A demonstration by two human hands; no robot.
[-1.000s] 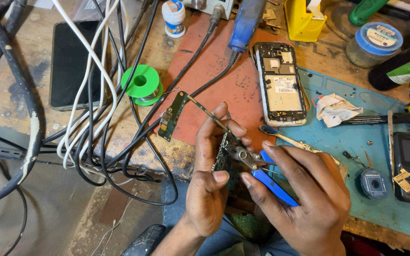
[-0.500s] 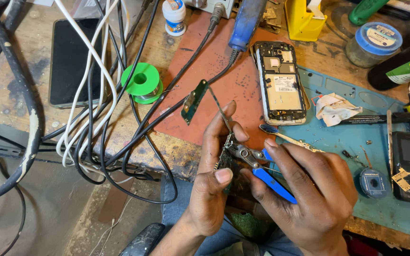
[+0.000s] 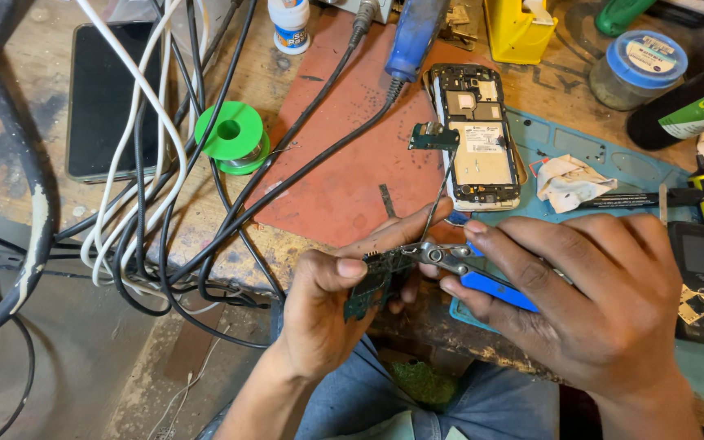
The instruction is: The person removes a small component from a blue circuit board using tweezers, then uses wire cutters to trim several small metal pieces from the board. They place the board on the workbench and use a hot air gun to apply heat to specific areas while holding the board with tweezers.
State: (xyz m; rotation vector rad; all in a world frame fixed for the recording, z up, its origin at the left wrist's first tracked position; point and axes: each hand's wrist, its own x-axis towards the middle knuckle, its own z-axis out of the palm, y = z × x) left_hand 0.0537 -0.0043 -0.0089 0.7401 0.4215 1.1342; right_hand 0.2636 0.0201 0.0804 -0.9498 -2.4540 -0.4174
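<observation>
The left hand grips a dark green circuit board; the right hand clamps blue-handled pliers, seemingly pinching a thin cable.

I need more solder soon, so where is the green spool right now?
In the head view the green solder spool sits on the wooden bench, upper left of the hands, among the black and white cables, between the dark phone and the red mat.

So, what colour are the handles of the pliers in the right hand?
Blue; the pliers' handles show clearly in the head view, gripped by the right hand.
</observation>
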